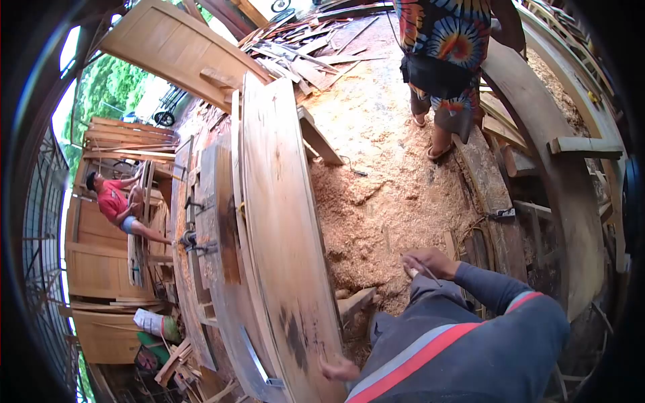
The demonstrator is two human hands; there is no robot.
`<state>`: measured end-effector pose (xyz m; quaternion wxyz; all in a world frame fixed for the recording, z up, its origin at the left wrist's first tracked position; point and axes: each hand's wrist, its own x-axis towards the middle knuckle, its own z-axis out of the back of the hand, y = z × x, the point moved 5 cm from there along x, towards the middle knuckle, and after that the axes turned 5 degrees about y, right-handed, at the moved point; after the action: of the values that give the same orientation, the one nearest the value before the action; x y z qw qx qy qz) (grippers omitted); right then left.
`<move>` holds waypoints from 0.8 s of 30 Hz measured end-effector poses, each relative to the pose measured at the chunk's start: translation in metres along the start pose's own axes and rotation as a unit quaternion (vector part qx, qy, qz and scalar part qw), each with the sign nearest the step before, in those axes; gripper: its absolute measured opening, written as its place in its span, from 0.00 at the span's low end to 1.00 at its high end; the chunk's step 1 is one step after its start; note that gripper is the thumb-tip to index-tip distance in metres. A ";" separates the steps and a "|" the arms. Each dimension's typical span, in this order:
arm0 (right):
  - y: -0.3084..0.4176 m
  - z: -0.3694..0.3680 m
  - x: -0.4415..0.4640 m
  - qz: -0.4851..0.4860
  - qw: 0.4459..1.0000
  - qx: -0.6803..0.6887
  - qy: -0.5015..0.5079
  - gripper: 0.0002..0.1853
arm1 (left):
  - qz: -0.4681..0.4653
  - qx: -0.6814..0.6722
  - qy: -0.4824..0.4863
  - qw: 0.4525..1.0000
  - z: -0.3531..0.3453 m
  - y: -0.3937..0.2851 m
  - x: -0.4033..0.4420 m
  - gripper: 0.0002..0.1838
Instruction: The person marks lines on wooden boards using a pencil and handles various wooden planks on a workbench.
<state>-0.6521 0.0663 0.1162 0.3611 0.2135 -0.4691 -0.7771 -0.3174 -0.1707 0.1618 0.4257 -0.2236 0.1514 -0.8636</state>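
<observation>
A long, wide wooden plank (279, 181) with dark stains near its close end lies before me. At its right edge, by the stains, is my left hand (340, 371), fingers partly stretched out and apart, with no object visible in it. My right hand (433, 263) is held in front of my body above the sawdust, fingers curled closed around something thin and stick-like that I cannot make out. A metal try square (254, 359) lies to the left of the plank's stained end.
Sawdust (376, 201) covers the floor. A person in patterned clothes (447, 60) stands ahead; another in a red shirt (114, 201) is at the left. A clamp (190, 238) sits on the bench. A panelled door (175, 47), scrap wood (302, 54) and a curved board (557, 181) surround me.
</observation>
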 end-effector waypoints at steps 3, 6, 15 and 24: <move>-0.001 0.045 0.000 -0.041 0.995 0.008 -0.094 0.13 | -0.225 0.080 -0.015 0.971 -0.008 -0.058 0.089 0.16; -0.012 0.046 0.000 -0.075 0.988 0.015 -0.134 0.12 | -0.355 0.000 -0.039 0.934 -0.007 -0.098 0.198 0.14; -0.010 0.079 0.143 -0.052 0.984 0.046 -0.165 0.10 | -0.188 0.072 0.006 0.980 -0.058 -0.188 0.441 0.39; 0.019 0.177 0.424 0.068 0.984 -0.035 -0.160 0.08 | -0.052 -0.011 0.148 0.988 -0.138 -0.174 0.514 0.33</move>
<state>-1.0389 -0.1607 0.2184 0.3402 0.0411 -0.5071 -0.7908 -0.7814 -0.4707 0.2551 0.3509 -0.1060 0.2106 -0.9062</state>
